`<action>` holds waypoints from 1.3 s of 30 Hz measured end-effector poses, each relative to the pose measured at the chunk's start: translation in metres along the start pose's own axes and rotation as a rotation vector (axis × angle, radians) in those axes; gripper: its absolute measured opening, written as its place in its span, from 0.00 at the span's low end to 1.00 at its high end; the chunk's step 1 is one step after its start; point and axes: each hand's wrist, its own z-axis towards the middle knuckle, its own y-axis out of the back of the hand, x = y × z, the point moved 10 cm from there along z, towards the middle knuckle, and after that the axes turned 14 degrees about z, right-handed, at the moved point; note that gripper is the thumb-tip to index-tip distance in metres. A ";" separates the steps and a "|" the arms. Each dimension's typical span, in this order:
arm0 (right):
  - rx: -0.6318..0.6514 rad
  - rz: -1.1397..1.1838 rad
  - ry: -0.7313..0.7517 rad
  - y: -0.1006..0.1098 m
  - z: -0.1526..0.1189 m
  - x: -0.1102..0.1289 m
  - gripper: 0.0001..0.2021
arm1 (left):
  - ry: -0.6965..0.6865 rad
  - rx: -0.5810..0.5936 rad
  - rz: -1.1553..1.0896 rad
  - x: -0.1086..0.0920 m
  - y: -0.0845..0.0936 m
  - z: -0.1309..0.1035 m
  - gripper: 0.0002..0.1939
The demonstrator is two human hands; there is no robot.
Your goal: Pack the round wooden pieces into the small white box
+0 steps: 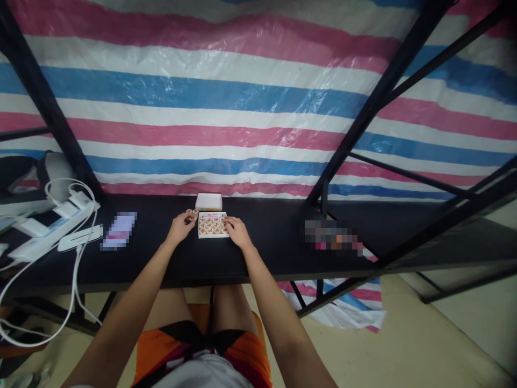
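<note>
A small white box sits on the black table, holding rows of round wooden Chinese chess pieces with red characters. Along the box's far side lies a pinkish-white strip. My left hand is just left of the box, fingers pinched on a round chess piece; another piece shows beside the fingertips. On the box's right side rests my right hand, its fingers over the rim at the upper right corner and its thumb side partly hidden. The white box lid lies behind the box.
A pixelated phone-like item lies to the left, near a white device, a power strip and looping white cables. Blurred-out items lie on the right. Black metal posts frame a striped plastic sheet.
</note>
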 end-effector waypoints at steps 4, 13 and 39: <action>-0.003 0.014 -0.006 0.001 0.000 0.000 0.15 | -0.004 -0.006 -0.005 0.001 0.000 0.000 0.10; -0.055 0.084 -0.010 0.007 -0.001 -0.001 0.17 | -0.012 -0.006 -0.028 -0.005 0.002 -0.001 0.09; -0.067 0.010 -0.016 0.007 -0.002 -0.002 0.16 | -0.009 0.073 -0.007 -0.007 -0.005 -0.003 0.11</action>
